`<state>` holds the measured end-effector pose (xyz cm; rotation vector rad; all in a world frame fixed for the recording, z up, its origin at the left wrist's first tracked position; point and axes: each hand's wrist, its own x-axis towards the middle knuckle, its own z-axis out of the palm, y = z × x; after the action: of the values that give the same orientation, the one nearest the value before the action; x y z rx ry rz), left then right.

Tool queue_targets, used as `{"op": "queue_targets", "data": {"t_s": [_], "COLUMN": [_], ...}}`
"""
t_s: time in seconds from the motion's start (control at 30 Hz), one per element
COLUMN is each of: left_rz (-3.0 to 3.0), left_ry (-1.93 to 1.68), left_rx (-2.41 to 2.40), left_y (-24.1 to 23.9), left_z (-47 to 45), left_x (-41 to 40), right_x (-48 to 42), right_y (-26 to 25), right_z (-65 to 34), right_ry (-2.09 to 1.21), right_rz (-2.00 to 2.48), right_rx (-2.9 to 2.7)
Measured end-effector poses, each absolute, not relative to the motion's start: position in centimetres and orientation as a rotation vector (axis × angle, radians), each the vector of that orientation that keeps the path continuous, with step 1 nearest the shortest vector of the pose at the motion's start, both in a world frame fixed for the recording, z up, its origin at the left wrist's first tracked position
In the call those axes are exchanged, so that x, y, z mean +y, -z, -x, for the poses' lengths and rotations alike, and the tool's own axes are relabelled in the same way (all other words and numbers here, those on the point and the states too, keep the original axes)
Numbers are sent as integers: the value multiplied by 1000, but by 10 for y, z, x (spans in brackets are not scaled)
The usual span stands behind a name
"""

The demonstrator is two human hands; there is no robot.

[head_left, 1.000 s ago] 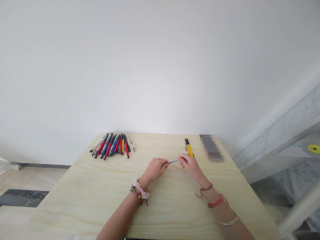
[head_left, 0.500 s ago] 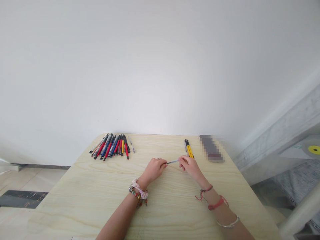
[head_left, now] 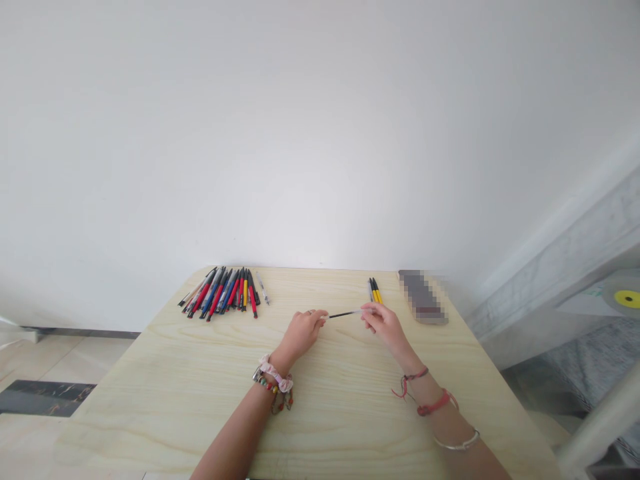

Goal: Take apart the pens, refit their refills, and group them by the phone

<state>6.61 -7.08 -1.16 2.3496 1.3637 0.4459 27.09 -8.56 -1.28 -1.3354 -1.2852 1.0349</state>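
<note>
A thin pen refill (head_left: 341, 315), dark along most of its visible length and clear toward the right, stretches between my hands above the table. My left hand (head_left: 303, 331) is closed, its thumb and fingers pinching the left end, where a small whitish bit shows at the fingertips. On the clear right end, my right hand (head_left: 381, 325) keeps a pinch with its fingers curled. Just behind my right hand lie yellow pens (head_left: 376, 291) with black tips and a clear pen (head_left: 370, 289) beside them, their near ends partly hidden by the hand.
A pile of red, blue, yellow and clear pens (head_left: 220, 293) lies at the table's back left. A single clear pen (head_left: 263, 289) rests at its right side. A pixelated dark flat object (head_left: 423, 297) sits at the back right. Behind the wooden table (head_left: 330, 400) rises a white wall.
My hands have moved apart and slightly away from me, the left one leftward. More of the refill's dark length now shows between them.
</note>
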Motion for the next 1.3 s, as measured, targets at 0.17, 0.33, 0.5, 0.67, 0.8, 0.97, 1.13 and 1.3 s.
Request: {"op": "queue_targets", "data": {"t_s": [0.17,0.33,0.5,0.67,0.8,0.97,1.13,1.3], "left_rz": [-2326,-2182,-1969,-1976,-2028,-2039,-1963,-1935], "left_ry": [-488,-644,-828,-789,-723,-688,-666,-598], "left_rx": [1421,1481,1456,1456,1588,1732,1744,1849], "left_y": [10,16,20,21,20,18,20,23], "left_z": [-58,-57,-59,-59,-54,-47,-44,-43], "left_x": [-68,-64,-62,-62,-60,-58,-57,-57], "right_x": [-84,-85,-86,-88,-87,-85,-83,-85], "right_y": [8,8,10,11,11,10,15,22], "right_z": [-275,-273,-269,-265,-268,-276,-278,-274], "right_ry": [-1063,-1099,-1192,-1238,-1186,-1045,-886,-567], "right_rz": [1304,1272,1265,1288,1300,1337,1499,1604], "right_rx": [-1102,-974,-957,-1010,-1011,-1031,-1263,-1626]}}
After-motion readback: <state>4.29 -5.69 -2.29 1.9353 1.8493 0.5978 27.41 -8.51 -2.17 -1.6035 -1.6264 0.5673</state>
